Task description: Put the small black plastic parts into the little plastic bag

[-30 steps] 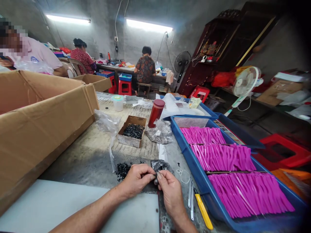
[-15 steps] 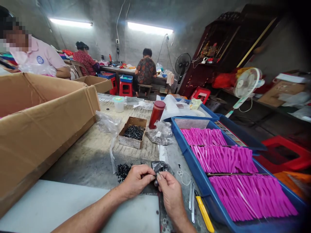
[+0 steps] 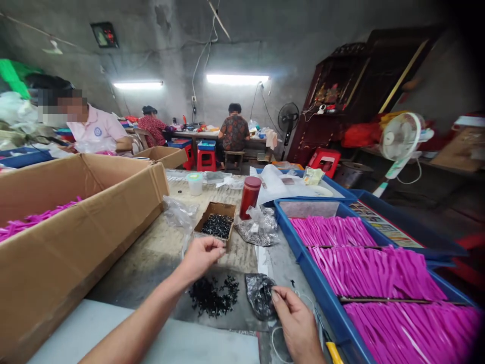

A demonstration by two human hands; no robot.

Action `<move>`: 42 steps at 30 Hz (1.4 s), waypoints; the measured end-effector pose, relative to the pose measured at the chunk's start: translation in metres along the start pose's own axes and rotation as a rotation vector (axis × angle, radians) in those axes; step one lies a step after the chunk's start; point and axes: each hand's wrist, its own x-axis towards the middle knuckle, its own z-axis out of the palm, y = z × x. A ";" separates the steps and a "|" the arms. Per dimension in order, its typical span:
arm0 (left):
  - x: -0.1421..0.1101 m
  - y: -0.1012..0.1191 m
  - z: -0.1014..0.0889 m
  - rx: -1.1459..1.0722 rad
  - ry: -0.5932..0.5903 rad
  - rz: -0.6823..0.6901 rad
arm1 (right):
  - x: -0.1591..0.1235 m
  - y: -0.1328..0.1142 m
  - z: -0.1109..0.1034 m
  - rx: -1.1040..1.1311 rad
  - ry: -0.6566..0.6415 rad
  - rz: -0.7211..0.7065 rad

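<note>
My left hand [image 3: 202, 257] hovers just in front of a small cardboard box [image 3: 211, 234] of tiny dark pieces [image 3: 217, 225]. Its thumb and fingers are pinched together; whatever lies between them is too small to make out. At the right edge of a crumpled black plastic bag [image 3: 259, 298], my right hand [image 3: 297, 321] has thumb and forefinger closed. I cannot tell whether it grips the bag's edge or a small piece. Between and below the hands, a loose pile of small black pieces [image 3: 214, 297] lies on a dark sheet.
On the right stands a blue tray [image 3: 303, 263] with rows of magenta strips [image 3: 379, 273]. A large cardboard box [image 3: 94, 227] fills the left side. Beyond are a red canister [image 3: 250, 197], a clear bag of small metal parts [image 3: 259, 227] and co-workers. A yellow-handled tool [image 3: 333, 352] lies near the right hand.
My hands were together over the dark sheet and have separated. The left moved up toward the small box, the right moved right beside the black bag. The view has tilted up.
</note>
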 end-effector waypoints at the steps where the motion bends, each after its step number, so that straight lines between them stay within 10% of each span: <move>1: 0.012 0.002 -0.008 0.151 0.049 0.035 | 0.000 0.003 0.000 -0.034 0.010 -0.009; 9: 0.072 0.003 -0.023 0.552 0.176 0.090 | -0.004 0.004 -0.001 -0.235 0.009 -0.148; 14: 0.038 0.010 -0.003 0.577 0.037 0.200 | -0.005 0.001 -0.004 -0.262 -0.017 -0.151; 21: -0.003 -0.007 0.012 0.767 -0.451 0.357 | -0.006 -0.003 -0.003 -0.257 -0.032 -0.140; 42: 0.001 -0.021 0.025 0.850 -0.479 0.300 | -0.006 -0.004 -0.004 -0.263 -0.028 -0.135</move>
